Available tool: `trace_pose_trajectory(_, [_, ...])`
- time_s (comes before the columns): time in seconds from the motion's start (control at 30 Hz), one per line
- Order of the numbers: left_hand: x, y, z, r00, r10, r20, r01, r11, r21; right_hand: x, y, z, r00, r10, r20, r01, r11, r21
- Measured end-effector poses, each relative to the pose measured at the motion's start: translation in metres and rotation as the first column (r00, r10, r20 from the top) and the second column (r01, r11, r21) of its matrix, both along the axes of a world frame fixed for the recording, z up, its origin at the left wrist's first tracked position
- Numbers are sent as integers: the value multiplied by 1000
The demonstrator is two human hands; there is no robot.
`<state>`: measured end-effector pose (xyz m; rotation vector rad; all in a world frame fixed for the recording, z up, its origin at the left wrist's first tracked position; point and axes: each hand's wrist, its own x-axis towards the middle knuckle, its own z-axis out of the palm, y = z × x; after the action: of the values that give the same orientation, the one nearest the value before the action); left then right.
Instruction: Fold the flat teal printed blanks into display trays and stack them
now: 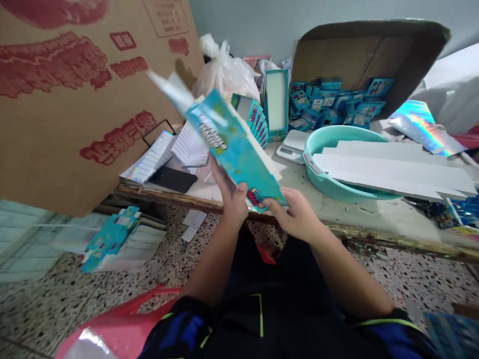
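Both my hands hold up a flat blue printed cardboard box blank (234, 144), tilted, with a white strip (172, 89) sticking out of its far end and blurred by motion. My left hand (231, 197) grips its lower left edge, fingers spread on the printed face. My right hand (294, 214) holds the lower corner, a short way to the right. The blank's underside is hidden. Just beyond it on the bench stand a white-lined blue display box (276, 102) and several small blue boxes (251, 119).
A large brown carton sheet (75, 99) leans at the left over white-and-holographic cards (151, 158) and a black phone (172, 178). On the bench are a digital scale (292, 145), a teal basin (329, 169) with long white strips (392, 169), and a tilted carton (359, 65) of blue packets.
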<state>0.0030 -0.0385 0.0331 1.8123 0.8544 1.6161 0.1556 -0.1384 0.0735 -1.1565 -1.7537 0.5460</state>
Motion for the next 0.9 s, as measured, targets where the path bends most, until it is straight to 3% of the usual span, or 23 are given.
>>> trace_pose_trajectory(0.03, [-9, 5, 5, 989, 140, -44, -126, 965, 232, 11, 0, -4, 995, -70, 78, 72, 997, -26])
trace_pose_trajectory(0.07, [-17, 10, 10, 962, 252, -109, -182, 882, 436, 23, -1, -7, 979, -96, 178, 108, 992, -59])
trace_pose_trajectory(0.1, [-25, 13, 13, 918, 325, -226, -139, 798, 586, 36, -1, -10, 956, -78, 284, 112, 988, -106])
trace_pose_trajectory(0.13, [-29, 15, 14, 851, 345, -397, -5, 760, 649, 49, -1, -13, 924, -35, 381, 106, 980, -167])
trace_pose_trajectory(0.17, [-30, 18, 13, 746, 308, -591, 174, 766, 619, 60, 0, -15, 886, 26, 464, 98, 966, -240])
trace_pose_trajectory(0.23, [-22, 26, 5, 439, 127, -890, 468, 813, 347, 74, 2, -20, 807, 135, 575, 111, 922, -372])
trace_pose_trajectory(0.27, [-14, 31, -1, 297, 40, -954, 527, 826, 198, 76, 3, -23, 771, 147, 620, 146, 906, -397])
trace_pose_trajectory(0.33, [3, 42, -13, 143, -76, -987, 514, 858, 8, 70, 5, -30, 686, 85, 722, 230, 917, -327])
trace_pose_trajectory(0.43, [21, 53, -19, 83, -188, -979, 436, 890, -134, 46, 6, -42, 537, -66, 841, 279, 955, -103])
trace_pose_trajectory(0.53, [27, 57, -11, 40, -307, -951, 399, 877, -266, 29, 9, -50, 477, -86, 875, 297, 953, -68])
trace_pose_trajectory(0.73, [30, 58, 4, -68, -410, -910, 341, 847, -407, 38, 24, -43, 513, 59, 856, 354, 894, -274])
trace_pose_trajectory(0.9, [22, 56, 11, -79, -466, -881, 404, 793, -456, 39, 19, -41, 615, 8, 788, 293, 926, -238])
